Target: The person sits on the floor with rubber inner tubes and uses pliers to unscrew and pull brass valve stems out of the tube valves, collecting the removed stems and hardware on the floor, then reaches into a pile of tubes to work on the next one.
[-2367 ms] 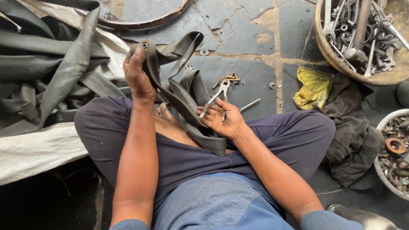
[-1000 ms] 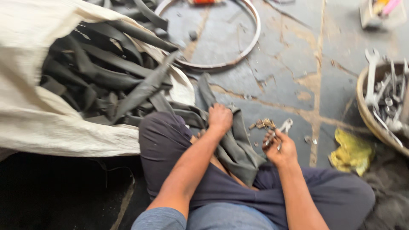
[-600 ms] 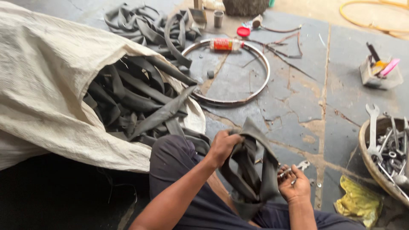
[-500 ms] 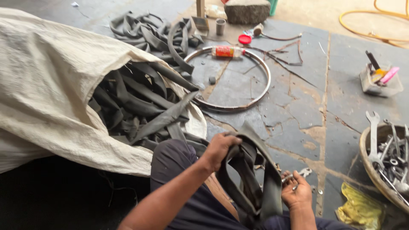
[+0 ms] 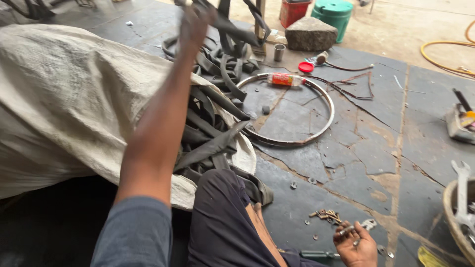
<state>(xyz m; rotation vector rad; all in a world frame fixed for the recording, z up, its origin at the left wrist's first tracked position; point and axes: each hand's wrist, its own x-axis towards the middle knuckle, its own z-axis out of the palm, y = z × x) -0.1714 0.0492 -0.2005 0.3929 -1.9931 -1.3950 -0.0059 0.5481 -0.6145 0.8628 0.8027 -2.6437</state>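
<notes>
My left hand (image 5: 194, 25) is raised high over the pile, blurred by motion, and grips a black rubber inner tube (image 5: 236, 25) that trails to the right of it. My right hand (image 5: 355, 247) rests low by my knee, closed on small metal pliers (image 5: 357, 228). A little heap of small metal parts (image 5: 326, 215) lies on the stone floor just left of that hand. A large off-white sack (image 5: 69, 109) on the left spills out several black inner tubes (image 5: 208, 141).
A bare metal wheel rim (image 5: 292, 111) lies flat on the floor with a small bottle (image 5: 284, 79) on its far edge. Beyond are a stone block (image 5: 310, 33), a green bucket (image 5: 334, 15), a yellow hose (image 5: 443, 54). A basket of wrenches (image 5: 460, 207) sits at right.
My left arm has swung up and forward, carrying the inner tube from my lap towards the far pile. My right hand stays low with the pliers. The view has tilted up.
</notes>
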